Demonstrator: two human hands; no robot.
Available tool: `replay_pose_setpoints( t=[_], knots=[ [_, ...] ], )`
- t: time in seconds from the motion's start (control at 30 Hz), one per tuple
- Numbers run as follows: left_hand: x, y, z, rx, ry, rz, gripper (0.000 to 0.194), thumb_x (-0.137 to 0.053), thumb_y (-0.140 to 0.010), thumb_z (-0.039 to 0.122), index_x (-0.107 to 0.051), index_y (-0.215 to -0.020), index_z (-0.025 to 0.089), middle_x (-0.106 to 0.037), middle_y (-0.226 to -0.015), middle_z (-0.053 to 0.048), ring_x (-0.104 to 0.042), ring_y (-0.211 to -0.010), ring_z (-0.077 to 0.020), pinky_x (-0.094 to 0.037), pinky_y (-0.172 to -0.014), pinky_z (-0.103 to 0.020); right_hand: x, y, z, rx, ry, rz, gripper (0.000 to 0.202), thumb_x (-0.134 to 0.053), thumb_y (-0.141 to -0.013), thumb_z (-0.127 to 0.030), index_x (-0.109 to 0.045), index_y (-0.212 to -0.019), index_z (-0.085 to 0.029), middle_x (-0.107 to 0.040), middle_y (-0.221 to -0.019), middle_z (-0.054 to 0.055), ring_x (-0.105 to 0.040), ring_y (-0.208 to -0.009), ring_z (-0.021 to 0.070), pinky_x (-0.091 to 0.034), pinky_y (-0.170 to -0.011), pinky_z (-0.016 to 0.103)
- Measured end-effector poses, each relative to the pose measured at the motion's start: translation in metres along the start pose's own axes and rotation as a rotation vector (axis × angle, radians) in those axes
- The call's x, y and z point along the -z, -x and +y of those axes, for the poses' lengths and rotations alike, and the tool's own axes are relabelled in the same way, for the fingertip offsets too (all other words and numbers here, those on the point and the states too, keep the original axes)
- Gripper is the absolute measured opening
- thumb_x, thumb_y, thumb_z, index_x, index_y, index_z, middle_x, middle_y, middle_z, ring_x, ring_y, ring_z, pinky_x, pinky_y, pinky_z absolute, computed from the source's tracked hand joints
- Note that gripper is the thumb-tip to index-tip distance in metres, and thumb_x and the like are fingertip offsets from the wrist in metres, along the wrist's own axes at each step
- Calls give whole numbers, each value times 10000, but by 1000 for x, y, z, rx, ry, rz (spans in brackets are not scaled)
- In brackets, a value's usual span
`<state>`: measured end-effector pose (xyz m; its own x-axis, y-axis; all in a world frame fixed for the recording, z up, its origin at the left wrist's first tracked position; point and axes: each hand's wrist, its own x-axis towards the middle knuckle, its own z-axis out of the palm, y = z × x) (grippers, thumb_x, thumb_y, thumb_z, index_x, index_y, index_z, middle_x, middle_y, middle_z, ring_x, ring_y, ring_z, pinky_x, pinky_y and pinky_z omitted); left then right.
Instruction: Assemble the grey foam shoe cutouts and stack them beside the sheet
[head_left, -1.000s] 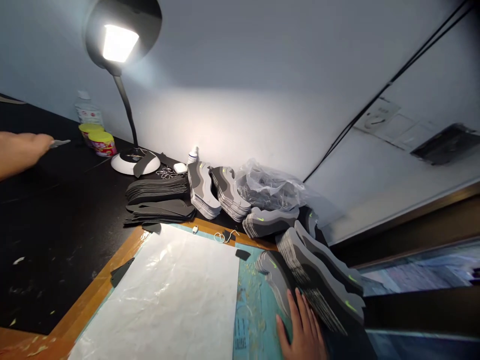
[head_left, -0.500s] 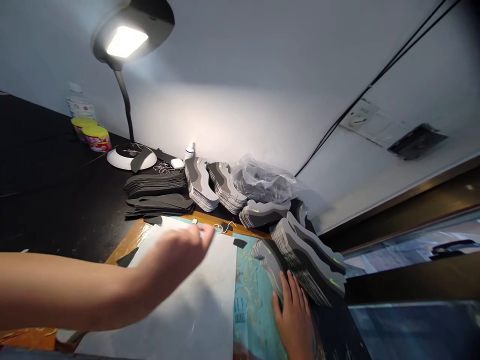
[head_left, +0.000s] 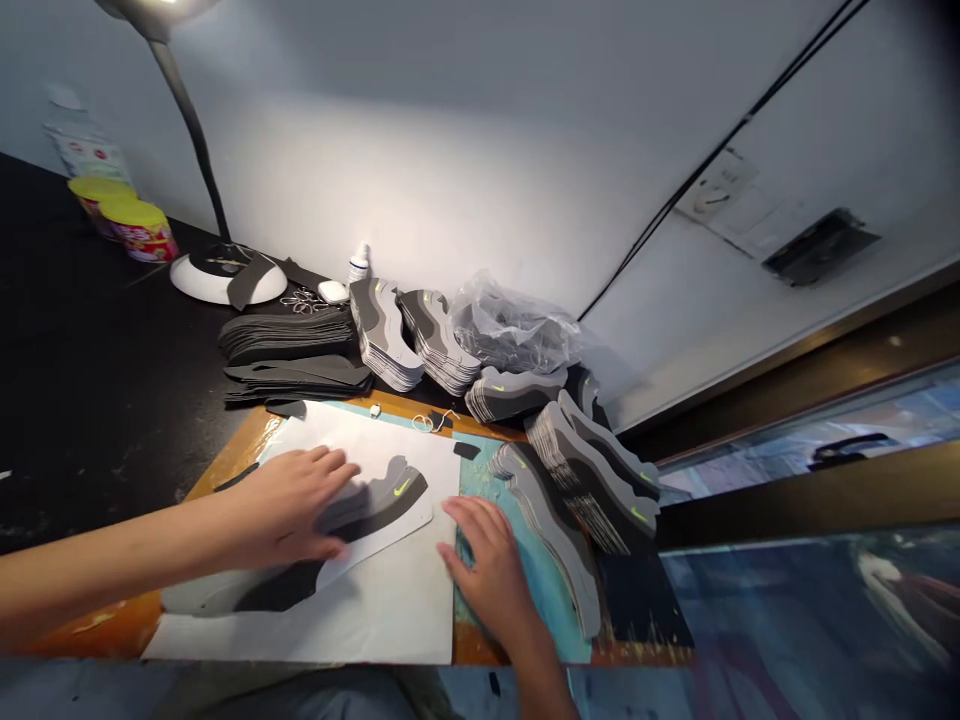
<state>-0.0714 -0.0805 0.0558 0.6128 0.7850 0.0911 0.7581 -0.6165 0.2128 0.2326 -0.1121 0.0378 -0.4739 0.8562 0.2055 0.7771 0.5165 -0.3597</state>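
Note:
A grey and black shoe upper piece [head_left: 390, 508] with a small yellow-green swoosh lies on the white sheet [head_left: 397, 610]. My left hand [head_left: 300, 500] rests over its middle with fingers spread, hiding part of it. The rest of the piece reaches out below my wrist. My right hand [head_left: 487, 565] hovers by the sheet's right edge, fingers apart and holding nothing. To its right, a stack of similar upper pieces [head_left: 559, 530] stands on the blue-green mat [head_left: 525, 560].
More upper stacks [head_left: 386, 335] line the wall beside a clear plastic bag [head_left: 517, 325]. Dark strips [head_left: 292, 340] are piled at left. Behind them are a lamp base [head_left: 206, 280], a small white bottle [head_left: 359, 263] and yellow-lidded tubs [head_left: 139, 228].
An upper piece now lies on the white sheet under my left hand. My right hand has moved left from the stack to the sheet's edge. The view has shifted.

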Motion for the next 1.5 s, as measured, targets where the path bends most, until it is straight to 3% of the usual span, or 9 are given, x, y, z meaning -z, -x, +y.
replay_pose_setpoints(
  t=[0.13,0.3,0.5,0.67,0.83,1.03,1.17,1.27,1.5],
  knots=[
    [-40,64,-1,92,-44,-89,907,-840,-587,515,-550,-1377,177,-616,-1299,-187,-608,-1124,-387,-508,-932,-461,-6,-31,-1,178,-81,-255,714,-720,-847,-370,-393,-1467,-237,-416,-1542,62,-342,-1439,240,-279,-1208,453],
    [-71,89,-9,15,-89,37,718,-681,-772,225,-470,-1437,395,-559,-1435,-24,-564,-1259,-297,-447,-1058,-415,-11,-71,0,382,-134,-419,877,-762,-777,-503,-347,-1502,-236,-355,-1579,77,-234,-1493,244,-156,-1246,425],
    [-16,65,-49,-120,-56,64,427,-574,-903,279,-604,-1317,383,-665,-1301,9,-644,-1140,-205,-505,-973,-299,-21,-80,3,347,-238,-341,790,-752,-777,-508,-423,-1436,-223,-532,-1433,91,-441,-1356,222,-192,-1222,423],
    [35,0,-96,-33,-64,194,318,-478,-979,382,-705,-1151,241,-674,-1240,-90,-635,-1106,-224,-503,-960,-353,-26,-77,4,341,-285,-269,785,-764,-769,-459,-412,-1435,-238,-533,-1426,91,-454,-1345,231,-212,-1211,444],
    [46,-58,-146,78,-119,162,421,-452,-962,440,-701,-1147,155,-690,-1204,-152,-654,-1060,-283,-510,-906,-380,-31,-75,4,365,-308,-256,770,-740,-791,-466,-405,-1446,-238,-527,-1430,89,-438,-1359,228,-203,-1219,441],
    [47,-69,-162,83,-64,12,331,-480,-937,375,-726,-1070,197,-728,-1024,-106,-682,-883,-230,-501,-748,-273,-34,-72,14,301,-275,-257,927,-765,-751,-517,-317,-1519,-257,-337,-1578,106,-334,-1440,271,-265,-1204,442],
    [62,-63,-147,36,-117,130,377,-496,-949,450,-715,-1095,180,-690,-1058,-106,-649,-956,-237,-504,-817,-303,-39,-76,16,292,-303,-240,987,-768,-738,-544,-272,-1536,-244,-308,-1590,126,-302,-1462,268,-287,-1196,438],
    [65,-55,-107,-13,-94,208,409,-468,-974,464,-680,-1163,170,-665,-1086,-83,-628,-934,-187,-500,-810,-273,-36,-78,15,288,-324,-159,1039,-779,-708,-576,-268,-1538,-215,-309,-1586,152,-275,-1473,292,-239,-1211,476],
    [4,-35,-4,-80,-70,279,327,-514,-945,425,-741,-1054,216,-687,-953,-54,-637,-703,-141,-488,-624,-242,-16,-81,31,-55,-537,232,282,-413,-1011,-305,-658,-1118,-218,-736,-932,34,-639,-995,171,-460,-955,331]
  ],
)
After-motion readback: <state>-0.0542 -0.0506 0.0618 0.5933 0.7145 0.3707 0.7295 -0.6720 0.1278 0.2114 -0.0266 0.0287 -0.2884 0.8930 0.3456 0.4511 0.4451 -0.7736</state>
